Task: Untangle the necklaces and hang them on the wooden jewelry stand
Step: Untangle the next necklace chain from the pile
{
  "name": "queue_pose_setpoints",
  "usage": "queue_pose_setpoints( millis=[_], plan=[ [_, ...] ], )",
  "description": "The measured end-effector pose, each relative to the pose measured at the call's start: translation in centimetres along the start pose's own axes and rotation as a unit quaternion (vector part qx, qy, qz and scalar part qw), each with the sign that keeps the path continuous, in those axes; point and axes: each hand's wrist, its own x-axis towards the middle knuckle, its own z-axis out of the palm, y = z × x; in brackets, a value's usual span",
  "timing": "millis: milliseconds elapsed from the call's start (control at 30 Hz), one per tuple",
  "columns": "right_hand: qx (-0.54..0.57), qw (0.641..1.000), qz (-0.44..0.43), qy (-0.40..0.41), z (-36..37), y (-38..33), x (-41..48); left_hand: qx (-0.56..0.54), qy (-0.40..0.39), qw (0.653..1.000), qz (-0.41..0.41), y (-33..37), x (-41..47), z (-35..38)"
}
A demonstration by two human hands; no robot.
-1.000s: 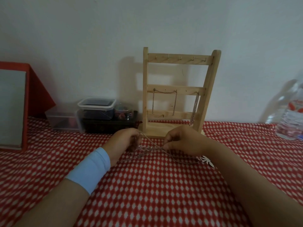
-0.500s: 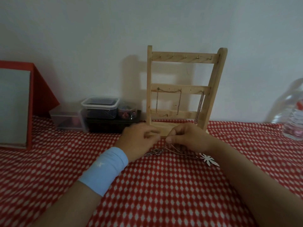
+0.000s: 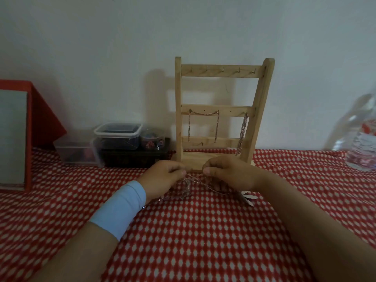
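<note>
Left hand [image 3: 162,178], blue wristband [image 3: 120,208] behind it, fingertips pinched tight on fine chain. Right hand [image 3: 230,174] likewise, thumb and forefinger closed on a strand. Tangle [image 3: 187,188] hangs between and below them, trailing onto the cloth [image 3: 203,241]; white leaf pendant [image 3: 249,198] lies by the right wrist.

Risks, as I judge them: pulling the hands apart would likely tighten the knot or snap a thin link. The pendant could snag on the cloth. Light is dim and the chain fine, so picking the wrong strand is easy.

Stand [image 3: 230,110] is just beyond the knuckles; a jolt could tip it or shake off the two chains [image 3: 203,113] on its middle rung. Top hooks bare.

Cloth is red with white dots, slightly rumpled. Plastic tubs [image 3: 118,135] left of the stand, red box [image 3: 40,119] far left, bottle [image 3: 362,147] far right. Plain pale wall [image 3: 122,47] behind.
</note>
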Motion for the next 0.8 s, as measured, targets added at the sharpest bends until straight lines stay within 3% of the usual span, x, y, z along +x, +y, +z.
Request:
queue_pose_setpoints(
  millis=[100,267,400,567,667,800],
  plan=[
    [-0.016,1.000,0.006,-0.027,-0.3,0.0,-0.2,0.104,0.011,0.994,0.006,-0.7,0.2,-0.5],
    [0.036,0.999,-0.002,0.002,0.0,0.1,-0.1,0.126,0.057,0.990,-0.027,-1.4,0.6,-0.2],
    [0.151,0.987,-0.042,0.031,-0.1,-0.2,-0.5,0.126,0.074,0.989,-0.030,-1.5,0.6,0.1],
    [0.366,0.928,-0.072,-0.012,0.4,-0.4,-0.2,0.117,0.091,0.988,-0.037,-1.6,0.6,0.2],
    [0.370,0.925,-0.077,-0.033,-0.1,-0.6,-0.6,0.134,0.108,0.984,-0.043,-1.8,0.3,-0.3],
    [0.277,0.958,-0.037,-0.070,-1.0,-1.3,-1.1,0.198,0.108,0.973,-0.049,-2.4,-0.3,-1.2]
  ],
)
